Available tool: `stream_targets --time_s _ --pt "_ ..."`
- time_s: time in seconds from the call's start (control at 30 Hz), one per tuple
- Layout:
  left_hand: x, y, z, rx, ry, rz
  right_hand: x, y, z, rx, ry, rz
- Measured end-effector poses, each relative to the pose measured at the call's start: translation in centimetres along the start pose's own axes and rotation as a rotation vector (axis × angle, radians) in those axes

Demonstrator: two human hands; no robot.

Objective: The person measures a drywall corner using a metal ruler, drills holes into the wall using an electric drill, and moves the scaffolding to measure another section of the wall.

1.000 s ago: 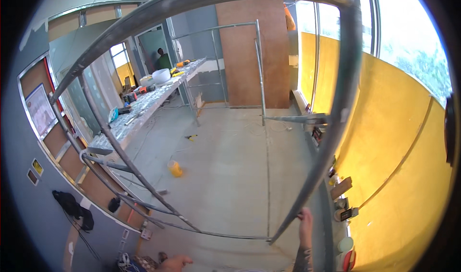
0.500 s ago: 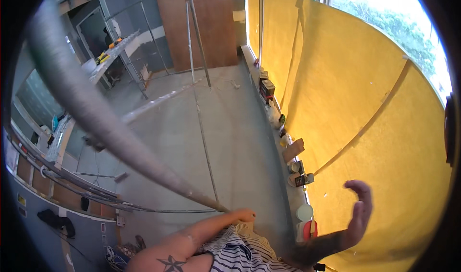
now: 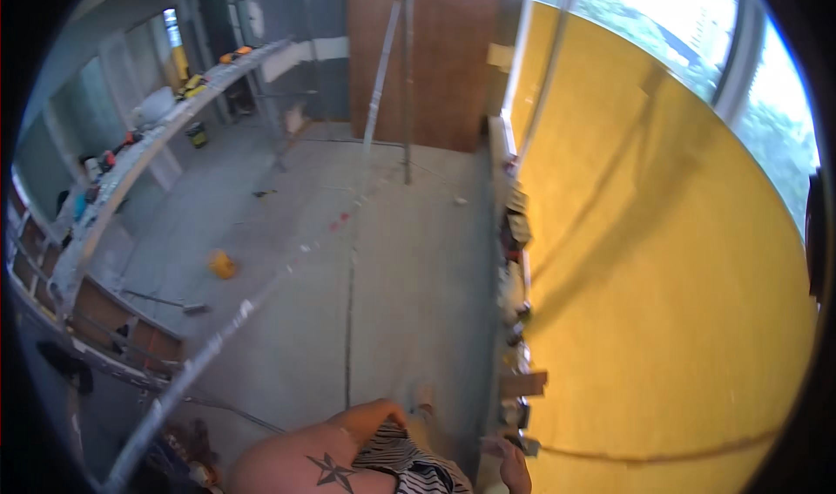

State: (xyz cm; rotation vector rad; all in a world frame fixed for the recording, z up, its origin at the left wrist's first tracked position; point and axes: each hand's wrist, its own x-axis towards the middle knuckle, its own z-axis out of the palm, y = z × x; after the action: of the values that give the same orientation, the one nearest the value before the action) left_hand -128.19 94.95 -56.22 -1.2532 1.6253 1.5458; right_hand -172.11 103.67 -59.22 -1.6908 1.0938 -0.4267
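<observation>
My left arm, bare and marked with a star tattoo, bends across the lower middle. My left hand (image 3: 389,413) is beside the black-and-white striped clothing (image 3: 427,475); its fingers are partly hidden and blurred. Lower right, my right hand (image 3: 512,470) hangs near the items along the window side, with its fingers apart and nothing seen in them. A long grey metal pole (image 3: 205,356) slants from the lower left up toward the far middle, apart from both hands.
A yellow sheet (image 3: 662,276) covers the lower windows on the right. Boxes and small items (image 3: 517,228) line the ledge beside it. A yellow object (image 3: 223,265) and a broom (image 3: 193,308) lie on the grey floor (image 3: 287,337). Tools cover a long counter (image 3: 144,150) at left; a brown panel (image 3: 435,58) stands at the back.
The view has swung, shifting the room. The thick pole close by at upper left is out of that place. Both hands sit lower; the right hand has come down from its raised position.
</observation>
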Motion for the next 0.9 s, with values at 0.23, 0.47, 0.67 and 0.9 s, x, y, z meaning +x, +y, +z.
stream_targets --time_s 0.23,0.47,0.67,0.9 --pt "-1.9 -0.8 -18.9 -0.561 0.410 0.046 19.6 -25.8 -16.8 -0.124 0.093 0.319" --pt "-2.4 1.1 -31.1 -0.921 0.502 0.078 41.1 -28.2 -27.0 -0.277 0.238 0.209" --pt "1.7 -1.5 -44.0 -1.143 0.645 0.034 58.5 -26.0 -31.9 -0.282 -0.235 0.381" --pt "6.2 -9.7 -57.3 -0.751 0.885 -0.121 81.8 -30.9 -47.6 0.014 -0.112 -0.302"
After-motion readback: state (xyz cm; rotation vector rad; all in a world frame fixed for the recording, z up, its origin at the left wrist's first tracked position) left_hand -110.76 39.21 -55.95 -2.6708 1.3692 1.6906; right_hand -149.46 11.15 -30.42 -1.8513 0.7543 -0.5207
